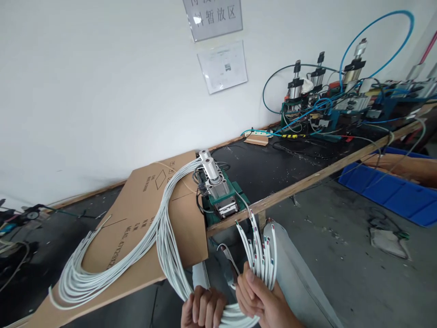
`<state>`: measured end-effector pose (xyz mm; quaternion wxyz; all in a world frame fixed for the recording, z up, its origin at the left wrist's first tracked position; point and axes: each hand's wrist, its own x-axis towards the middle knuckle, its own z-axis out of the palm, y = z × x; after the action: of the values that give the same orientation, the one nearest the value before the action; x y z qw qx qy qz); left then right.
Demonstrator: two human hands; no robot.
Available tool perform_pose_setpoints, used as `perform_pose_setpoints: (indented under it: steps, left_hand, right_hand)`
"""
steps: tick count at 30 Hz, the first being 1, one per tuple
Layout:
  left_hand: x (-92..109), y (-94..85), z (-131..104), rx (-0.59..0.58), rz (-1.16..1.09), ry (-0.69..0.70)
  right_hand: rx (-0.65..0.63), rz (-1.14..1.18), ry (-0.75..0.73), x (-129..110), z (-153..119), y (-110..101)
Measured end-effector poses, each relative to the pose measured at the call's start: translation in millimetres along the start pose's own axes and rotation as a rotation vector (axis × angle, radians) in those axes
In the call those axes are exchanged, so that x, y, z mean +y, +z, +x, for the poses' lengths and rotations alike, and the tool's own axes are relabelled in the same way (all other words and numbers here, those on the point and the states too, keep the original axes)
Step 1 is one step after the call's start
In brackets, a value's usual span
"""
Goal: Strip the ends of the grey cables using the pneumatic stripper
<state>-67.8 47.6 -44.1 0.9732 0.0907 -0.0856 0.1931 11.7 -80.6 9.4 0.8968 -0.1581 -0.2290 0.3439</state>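
Holding: white cable bundle (164,246), looped from the cardboard sheet (136,214) down to both hands.
Left hand (203,310): closed around the bundle's lower bend.
Right hand (259,300): fingers pinching the cable ends (261,248), which fan upward with coloured cores showing.
Worktop (273,168): black, carries a green pneumatic press (218,191) just beside the cardboard.
Floor: blue bin (392,191) at right.

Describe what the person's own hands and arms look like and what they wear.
Both hands are bare: no gloves, rings or watch show. The left hand and the right hand enter at the bottom edge of the picture, so only the hands and the start of the wrists are in view. No sleeve or cuff shows on either. Fingernails are short and plain. The forearms are out of frame.
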Motion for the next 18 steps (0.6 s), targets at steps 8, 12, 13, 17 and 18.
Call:
perform_pose_setpoints:
  steps: [8,12,13,17,18]
  left_hand:
    - [7,8.9,-2,0.069,0.115,-0.085]
    - [10,18.4,-2,0.110,0.172,-0.102]
    - [10,21.5,-1,0.126,0.192,-0.108]
    - [1,33.9,-1,0.205,0.322,-0.078]
    - [-4,36.2,-2,0.226,0.365,-0.054]
  right_hand:
    - [0.060,-0.075,0.084,-7,-13,8]
    - [0.081,-0.090,0.096,-4,-16,8]
    - [0.085,-0.092,0.097,-3,-16,9]
    - [0.085,-0.089,0.086,-4,-16,13]
    - [0.079,-0.085,0.078,-5,-17,13]
